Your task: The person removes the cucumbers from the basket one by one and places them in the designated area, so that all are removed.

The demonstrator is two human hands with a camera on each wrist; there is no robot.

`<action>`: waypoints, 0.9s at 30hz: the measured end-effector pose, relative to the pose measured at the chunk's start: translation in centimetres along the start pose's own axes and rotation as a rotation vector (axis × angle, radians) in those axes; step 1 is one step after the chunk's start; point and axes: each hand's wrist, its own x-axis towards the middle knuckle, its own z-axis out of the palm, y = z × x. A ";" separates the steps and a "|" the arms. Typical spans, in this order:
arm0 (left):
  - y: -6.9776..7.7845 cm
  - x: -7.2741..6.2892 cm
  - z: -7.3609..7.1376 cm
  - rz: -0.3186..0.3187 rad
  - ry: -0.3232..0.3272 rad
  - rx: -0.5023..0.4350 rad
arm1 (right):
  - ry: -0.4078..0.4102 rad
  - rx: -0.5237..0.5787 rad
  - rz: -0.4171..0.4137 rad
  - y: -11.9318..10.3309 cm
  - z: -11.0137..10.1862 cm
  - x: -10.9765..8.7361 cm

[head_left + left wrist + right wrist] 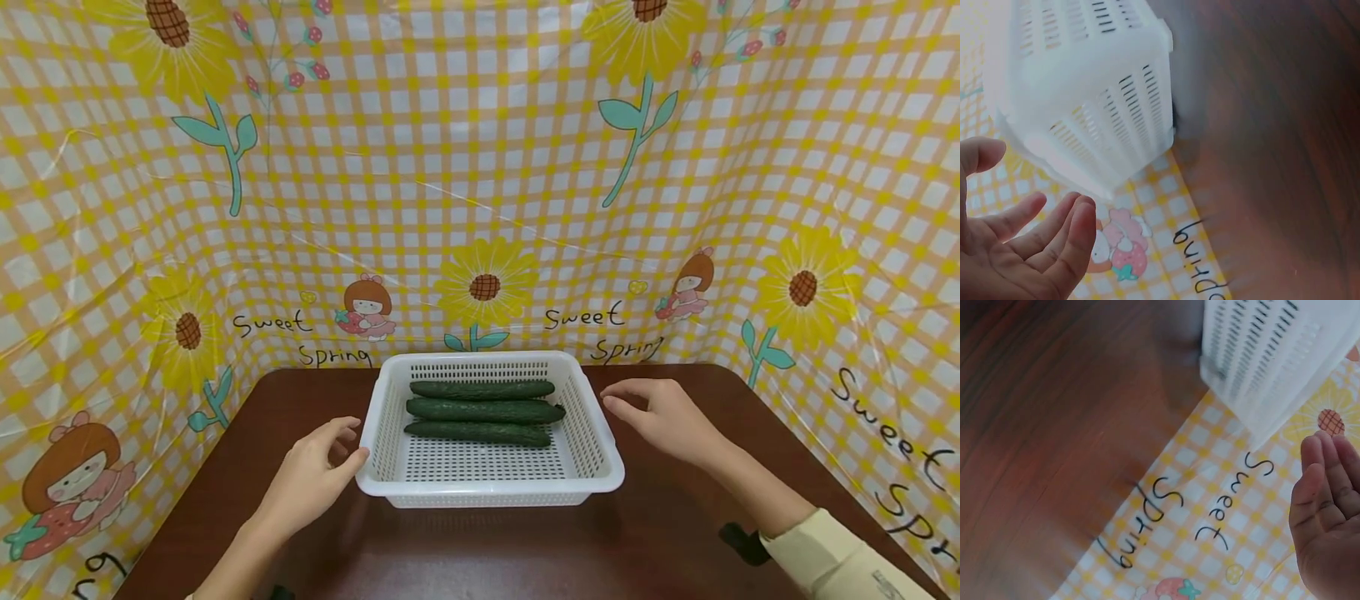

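A white plastic basket (491, 488) with slotted walls stands on the dark brown table in the head view. Inside it, toward the back, lie a rear cucumber (482, 390), a middle cucumber (483, 410) and a front cucumber (477, 433), side by side. My left hand (311, 475) is beside the basket's left wall, fingers loosely bent; the left wrist view shows nothing in them. On the other side, my right hand (667, 417) hovers by the right wall with its fingers extended and holds nothing. The basket's side wall (1107, 125) also fills part of the left wrist view.
A checked cloth (480, 200) with sunflowers and lettering hangs behind and on both sides of the wooden table (480, 550). A small dark object (744, 543) lies beside the right forearm; its kind is unclear.
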 end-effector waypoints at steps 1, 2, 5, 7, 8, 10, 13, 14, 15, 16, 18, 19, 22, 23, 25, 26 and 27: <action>0.0 0.1 0.2 -0.009 -0.010 -0.025 | -0.008 0.037 0.022 -0.2 0.0 0.2; 0.0 0.1 0.4 -0.020 -0.019 -0.048 | -0.017 0.069 0.045 -0.3 -0.1 0.4; 0.1 0.1 0.9 -0.055 -0.040 -0.099 | -0.036 0.153 0.102 -0.8 -0.1 1.0; 0.2 0.1 1.2 -0.068 -0.050 -0.115 | -0.048 0.193 0.121 -1.0 0.0 1.4; 0.2 0.1 1.4 -0.072 -0.053 -0.119 | -0.052 0.212 0.128 -1.1 0.0 1.6; 0.3 0.2 1.7 -0.068 -0.055 -0.120 | -0.062 0.262 0.146 -1.3 0.0 2.0; 0.3 0.4 2.0 -0.058 -0.051 -0.119 | -0.079 0.331 0.169 -1.7 -0.1 2.8; 0.3 0.4 2.1 -0.055 -0.047 -0.119 | -0.083 0.350 0.179 -1.8 0.0 3.1; 0.3 0.4 2.1 -0.053 -0.044 -0.117 | -0.087 0.371 0.192 -2.0 0.0 3.4; 0.2 0.4 2.1 -0.052 -0.045 -0.116 | -0.091 0.386 0.204 -2.1 0.0 3.6; 0.2 0.3 2.1 -0.050 -0.051 -0.120 | -0.099 0.414 0.227 -2.4 0.1 4.1; 0.2 0.3 2.1 -0.048 -0.055 -0.122 | -0.104 0.431 0.243 -2.6 0.2 4.4; 0.0 0.2 2.1 -0.045 -0.062 -0.142 | -0.134 0.456 0.265 -2.9 0.5 5.0; 0.0 0.2 2.1 -0.046 -0.065 -0.160 | -0.147 0.462 0.267 -3.0 0.6 5.3; -0.1 0.3 2.2 -0.048 -0.069 -0.185 | -0.171 0.475 0.273 -3.2 0.6 5.7; -0.2 0.3 2.4 -0.051 -0.073 -0.200 | -0.181 0.477 0.272 -3.3 0.6 5.9; -0.3 0.4 2.5 -0.052 -0.078 -0.213 | -0.192 0.479 0.276 -3.4 0.6 6.1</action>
